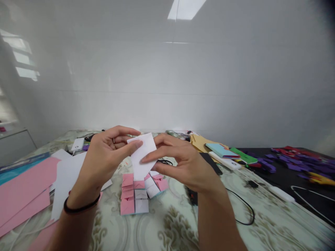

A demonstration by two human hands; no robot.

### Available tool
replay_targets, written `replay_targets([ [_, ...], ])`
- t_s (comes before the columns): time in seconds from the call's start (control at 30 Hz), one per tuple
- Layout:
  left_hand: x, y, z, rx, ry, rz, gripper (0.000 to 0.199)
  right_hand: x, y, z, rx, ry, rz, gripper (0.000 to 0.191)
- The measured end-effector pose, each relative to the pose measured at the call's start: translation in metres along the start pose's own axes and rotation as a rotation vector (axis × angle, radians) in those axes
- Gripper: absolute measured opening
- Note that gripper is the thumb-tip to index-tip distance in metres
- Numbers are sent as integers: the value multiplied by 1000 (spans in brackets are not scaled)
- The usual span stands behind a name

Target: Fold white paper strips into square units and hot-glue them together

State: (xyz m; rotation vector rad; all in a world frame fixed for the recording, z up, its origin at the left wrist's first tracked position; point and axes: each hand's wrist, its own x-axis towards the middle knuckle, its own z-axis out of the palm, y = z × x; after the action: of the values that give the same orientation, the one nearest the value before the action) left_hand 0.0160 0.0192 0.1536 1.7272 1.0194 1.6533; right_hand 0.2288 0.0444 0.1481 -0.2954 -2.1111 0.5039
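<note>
A folded piece of white paper (142, 153) is held up between both hands, above the table. My left hand (108, 150) pinches its upper left part, the thumb lying across the front. From the right, my right hand (180, 158) grips the same paper, with a finger on its front face and the thumb near its lower right edge. Below the paper lie small folded pink and white paper squares (127, 205), set side by side in a block. More folded pink and white pieces (153, 186) lie at an angle just right of it, partly hidden.
Pink sheets (23, 188) and white sheets (68, 174) spread over the left side. At the right are a light blue booklet (222, 150), a white power strip (225, 161), a black cable (252, 212) and purple scraps (295, 164) on a dark surface. A wall rises behind the table.
</note>
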Motion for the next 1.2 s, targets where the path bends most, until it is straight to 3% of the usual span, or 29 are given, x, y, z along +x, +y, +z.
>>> replay_targets([
  [0.23,-1,-2,-2,-51,-96,0,22,1,0,0,-90,8,7,8],
  [0.53,-3,-2,-1,-100,-153,-7,17,-1,-3,3,-38,97,84,6],
  [0.77,-3,-1,1,-83,-134,44,18,-1,-2,4,66,127,-17,10],
  [1.03,-3,-1,3,-61,-141,43,19,-2,-6,4,26,89,118,17],
  [1.2,-3,-2,2,-65,-153,44,20,-1,-6,5,47,95,134,10],
])
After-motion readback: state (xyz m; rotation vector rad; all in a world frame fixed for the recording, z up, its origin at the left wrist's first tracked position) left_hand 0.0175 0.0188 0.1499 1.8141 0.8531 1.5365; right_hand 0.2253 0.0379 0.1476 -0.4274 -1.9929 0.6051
